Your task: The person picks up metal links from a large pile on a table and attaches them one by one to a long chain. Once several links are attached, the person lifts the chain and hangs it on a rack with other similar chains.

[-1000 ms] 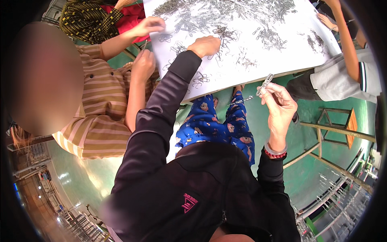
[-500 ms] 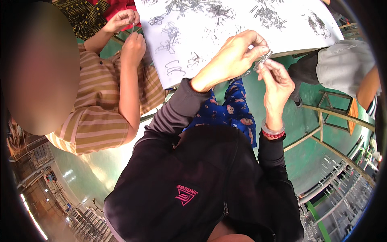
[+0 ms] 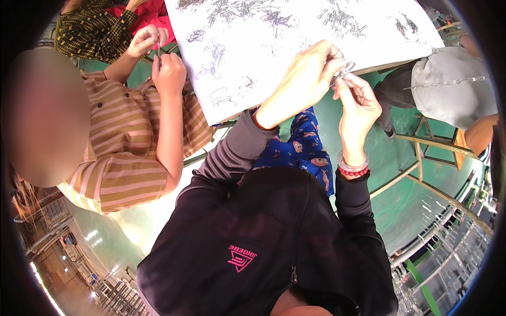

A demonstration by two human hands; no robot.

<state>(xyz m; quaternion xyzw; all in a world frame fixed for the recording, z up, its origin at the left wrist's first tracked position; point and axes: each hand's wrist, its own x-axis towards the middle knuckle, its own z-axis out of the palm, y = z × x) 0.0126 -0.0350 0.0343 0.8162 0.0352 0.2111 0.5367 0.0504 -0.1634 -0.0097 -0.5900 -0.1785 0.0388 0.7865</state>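
Over the near edge of the white table, my two hands meet around several small metal loops. My left hand comes from the left, its thumb and fingers pinched on one end of the loops. From below on the right, my right hand pinches the other end between thumb and forefinger; its remaining fingers are curled. How the loops join is too small to make out. Nearest on the tabletop are larger thin wire loops, lying left of my left forearm.
Scattered piles of dark small metal pieces cover the table's far part. At left, a person in a striped shirt works with both hands. Another person in grey is at right, near a metal frame stool. Metal racks stand lower right.
The metal loops between my hands have tilted and sit slightly higher. Both hands keep their pinch. The view has shifted a little; a thin chain now shows across the grey-clad person.
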